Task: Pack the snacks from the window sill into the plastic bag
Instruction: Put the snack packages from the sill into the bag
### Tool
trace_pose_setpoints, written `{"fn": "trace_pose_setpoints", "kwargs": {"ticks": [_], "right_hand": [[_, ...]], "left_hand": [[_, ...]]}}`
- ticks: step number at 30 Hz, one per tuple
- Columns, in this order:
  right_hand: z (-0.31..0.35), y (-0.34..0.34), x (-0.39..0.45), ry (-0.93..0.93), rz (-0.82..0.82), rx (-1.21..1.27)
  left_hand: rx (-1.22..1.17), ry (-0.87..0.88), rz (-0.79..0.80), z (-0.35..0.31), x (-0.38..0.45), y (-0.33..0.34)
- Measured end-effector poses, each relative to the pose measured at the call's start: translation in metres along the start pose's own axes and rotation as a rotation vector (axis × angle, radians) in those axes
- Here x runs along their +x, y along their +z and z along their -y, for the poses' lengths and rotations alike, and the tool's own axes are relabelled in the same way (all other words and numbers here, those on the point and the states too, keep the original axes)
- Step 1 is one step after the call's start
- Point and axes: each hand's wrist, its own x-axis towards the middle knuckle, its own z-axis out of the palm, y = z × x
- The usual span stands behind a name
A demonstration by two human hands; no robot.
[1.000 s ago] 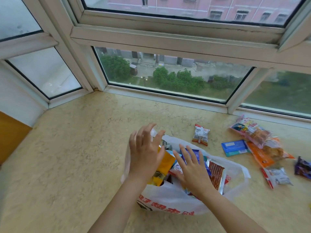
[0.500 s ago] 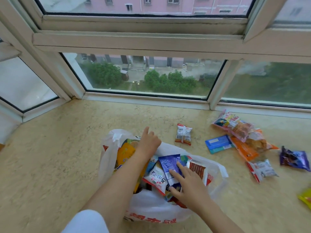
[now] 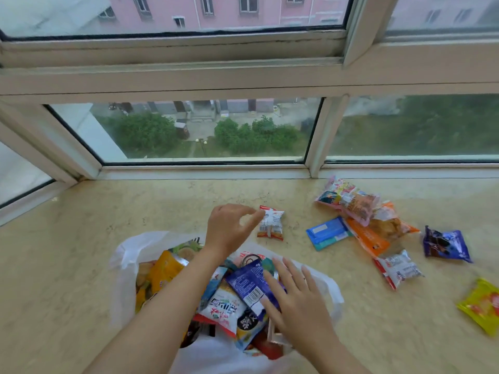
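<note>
marble sill [image 3: 81,265], plastic bag [image 3: 127,255], loose snacks [image 3: 367,238]

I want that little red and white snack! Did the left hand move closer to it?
Yes. The left hand has left the plastic bag and reached toward the window, its fingertips now at the small red and white snack.

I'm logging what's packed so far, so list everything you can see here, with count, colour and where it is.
plastic bag: one, white, near edge of sill, open, stuffed with mixed packets
small packet: one, red and white, beyond the bag
flat pack: one, blue, right of small packet
packet pile: several, pink and orange, right rear
dark packet: one, purple-blue, far right
yellow packet: one, right edge
window sill: one, beige
left hand: fingertips at the small packet
right hand: flat on the bag's contents
</note>
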Motion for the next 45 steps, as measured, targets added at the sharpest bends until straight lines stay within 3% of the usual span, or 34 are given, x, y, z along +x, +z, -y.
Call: {"fn": "trace_pose_setpoints", "kwargs": {"ticks": [2, 5, 7, 12, 16, 20, 23, 29, 33, 38, 45], "right_hand": [[-0.023, -0.011, 0.006, 0.097, -0.06, 0.005], [-0.058, -0.021, 0.019, 0.244, -0.027, -0.026], [-0.08, -0.018, 0.027, 0.324, -0.002, -0.03], [-0.149, 0.026, 0.049, 0.358, 0.013, -0.114], [-0.204, 0.078, 0.068, 0.264, 0.163, -0.248], [-0.228, 0.112, 0.092, 0.122, 0.173, -0.337], [-0.24, 0.128, 0.111, 0.084, 0.209, -0.382], [-0.248, 0.109, 0.128, -0.062, 0.283, -0.468], [-0.246, 0.103, 0.129, -0.13, 0.27, -0.441], [-0.233, 0.106, 0.115, -0.065, 0.146, -0.401], [-0.18, 0.045, 0.079, 0.111, -0.061, -0.051]], "left_hand": [[-0.059, -0.132, 0.078, -0.015, 0.021, 0.018], [0.111, -0.262, 0.37, -0.025, 0.045, 0.061], [0.185, -0.308, 0.478, -0.024, 0.053, 0.091], [0.307, -0.37, 0.535, -0.01, 0.068, 0.151], [0.348, -0.402, 0.584, 0.003, 0.083, 0.19], [0.443, -0.392, 0.574, 0.013, 0.092, 0.214], [0.385, -0.451, 0.535, 0.029, 0.089, 0.222], [0.316, -0.343, 0.405, 0.031, 0.077, 0.218], [0.31, -0.3, 0.416, 0.027, 0.071, 0.209], [0.216, -0.267, 0.351, 0.01, 0.064, 0.188], [0.02, -0.329, 0.208, -0.024, 0.029, 0.113]]}}
